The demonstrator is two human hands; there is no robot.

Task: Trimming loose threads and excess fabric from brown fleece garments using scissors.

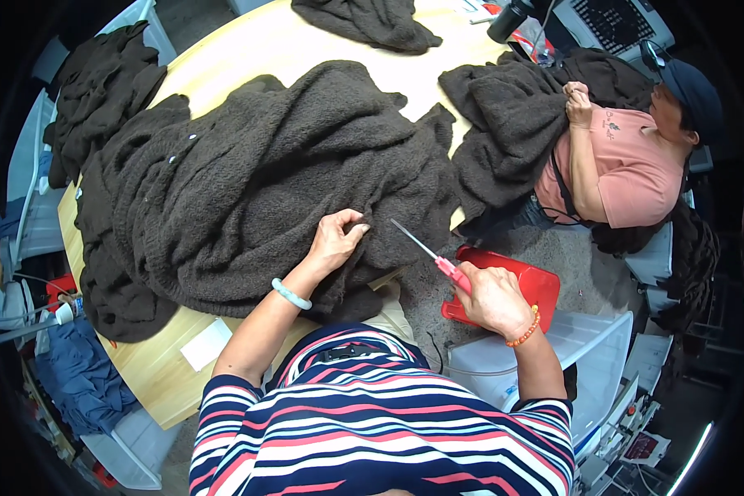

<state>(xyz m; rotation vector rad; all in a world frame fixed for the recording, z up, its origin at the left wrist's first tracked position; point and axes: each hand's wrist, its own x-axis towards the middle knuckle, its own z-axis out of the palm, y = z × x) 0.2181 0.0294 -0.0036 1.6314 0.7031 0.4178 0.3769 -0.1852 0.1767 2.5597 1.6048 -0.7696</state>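
A pale wood-topped table (161, 384) carries a broad heap of dark brown knit fabric (248, 165), which spills over the near edge toward the wearer; another dark knit bundle (364, 23) lies at its far side. At the right, a co-worker (628, 157) handles more dark knit; their pink T-shirt has a small dark chest print with lettering. Beside the wearer's right side stands a translucent plastic bin (475, 360), its contents hard to make out, and at lower left a pale bin (132, 455) holds crumpled blue cloth (83, 372). A red plastic tray-like piece (541, 285) sits just past the right hand. The left hand (335, 240) rests on the heap's near part, fingers curled, thumb close to forefinger; I cannot tell whether a fold is pinched between them. The right hand (494, 299), palm down, is closed around the pink handle of a slim tool (450, 271), whose pointed metal shaft aims up-left, near the left fingertips. A pale bangle (292, 295) rings the left wrist, orange beads (524, 328) the right.
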